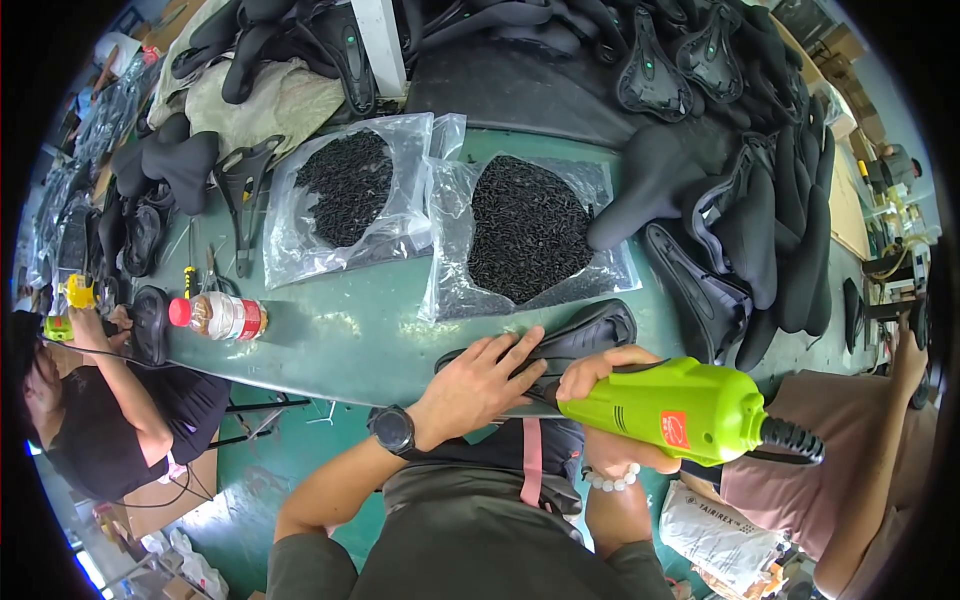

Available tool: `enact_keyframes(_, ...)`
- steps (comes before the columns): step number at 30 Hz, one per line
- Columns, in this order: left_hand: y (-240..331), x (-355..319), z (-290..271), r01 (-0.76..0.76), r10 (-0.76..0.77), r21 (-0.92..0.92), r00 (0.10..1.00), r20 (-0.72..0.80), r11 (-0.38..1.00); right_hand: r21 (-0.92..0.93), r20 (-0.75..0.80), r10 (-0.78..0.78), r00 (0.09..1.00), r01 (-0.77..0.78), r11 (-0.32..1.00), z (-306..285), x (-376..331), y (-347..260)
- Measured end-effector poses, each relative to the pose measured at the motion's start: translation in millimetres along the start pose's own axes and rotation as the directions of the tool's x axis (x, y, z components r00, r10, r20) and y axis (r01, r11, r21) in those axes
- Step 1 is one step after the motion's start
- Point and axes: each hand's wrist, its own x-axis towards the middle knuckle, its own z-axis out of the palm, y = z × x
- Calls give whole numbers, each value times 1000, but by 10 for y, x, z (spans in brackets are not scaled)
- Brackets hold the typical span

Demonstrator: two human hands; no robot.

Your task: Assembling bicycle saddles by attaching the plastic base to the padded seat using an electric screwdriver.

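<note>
The left hand (480, 380) lies spread flat on a black padded bicycle saddle (570, 340) at the green table's (350, 340) near edge. The right hand (600, 385) is wrapped tight around a lime-green electric screwdriver (680, 405); bare tabletop lies just beyond.

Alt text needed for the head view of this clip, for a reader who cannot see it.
A person's left hand presses a black bicycle saddle flat on a green table while the right hand grips a lime-green power screwdriver against it. Two clear bags of black screws lie behind it, with stacked saddles beyond.

Bright even light, fisheye-bent edges
</note>
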Motion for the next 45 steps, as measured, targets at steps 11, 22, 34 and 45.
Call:
enact_keyframes(11, -13, 82, -64, -56, 58, 68, 998, -25, 996, -525, 164, 123, 979, -19, 851, -159, -9, -25)
enact_keyframes(22, -8, 37, -412, 47, -53, -107, 997, -57, 993, 256, 85, 271, 959, -284, 924, -177, -335, -847)
enact_keyframes(34, 804, 2775, -994, -268, -15, -468, 855, -518, 842, 399, -60, 309, 949, -261, 879, -421, -645, -874)
enact_keyframes(45, 128, -993, 726, 579, -81, -393, 626, 775, 714, 279, -194, 503, 842, -444, 851, -1651, -662, -566)
